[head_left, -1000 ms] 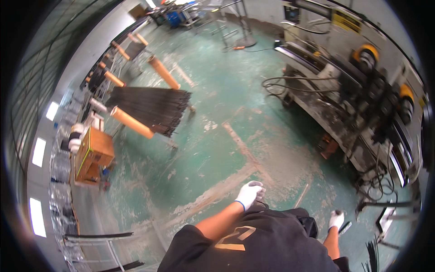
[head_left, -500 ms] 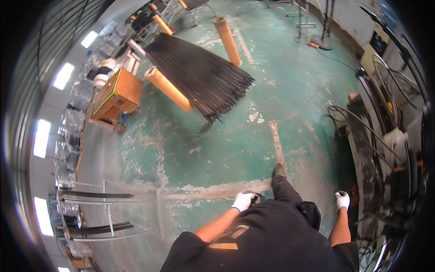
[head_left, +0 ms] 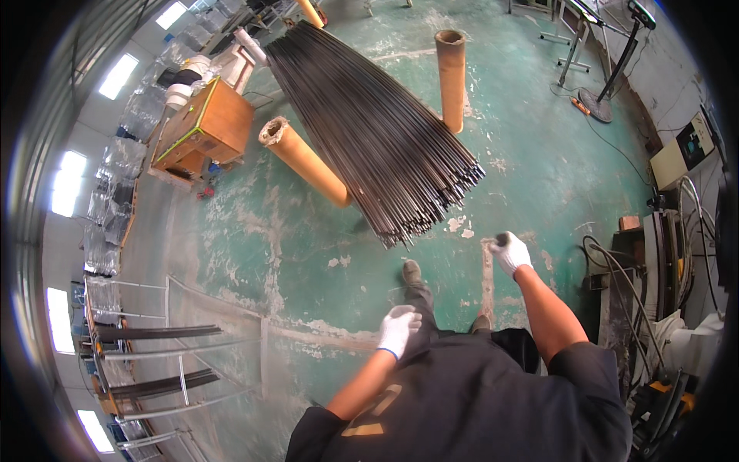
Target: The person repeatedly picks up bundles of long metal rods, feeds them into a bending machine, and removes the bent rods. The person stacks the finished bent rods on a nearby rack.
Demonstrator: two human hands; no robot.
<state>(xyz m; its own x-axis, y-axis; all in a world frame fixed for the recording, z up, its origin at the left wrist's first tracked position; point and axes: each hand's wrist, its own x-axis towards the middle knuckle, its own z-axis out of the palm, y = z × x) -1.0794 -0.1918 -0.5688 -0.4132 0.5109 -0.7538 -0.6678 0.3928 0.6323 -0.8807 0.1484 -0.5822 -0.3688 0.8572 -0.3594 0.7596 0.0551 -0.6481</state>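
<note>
My left hand (head_left: pixel 399 329), in a white glove with a blue cuff edge, is held low in front of my body with its fingers loosely curled in. Nothing sticks out of it. Farther forward, my right hand (head_left: pixel 513 255) is in a white glove too, its fingers closed and dark at the tips; no object shows in it. Ahead lies a broad stack of long, thin black rods (head_left: pixel 369 115), their cut ends toward me. Both hands are apart from it. A brown cardboard tube (head_left: pixel 308 165) stands at its left side and another tube (head_left: pixel 451 85) at its right.
A wooden cabinet (head_left: pixel 223 119) stands at the left. Metal racks (head_left: pixel 181 369) with black strips are at the lower left. Machinery with looping hoses (head_left: pixel 616 269) lines the right side. A stand with a round base (head_left: pixel 594 106) and a cable are at the far right.
I have stepped forward, and the rod stack looks nearer. My right hand has swung forward and inward from the right side. My left hand has shifted slightly left. A second shoe has come into view.
</note>
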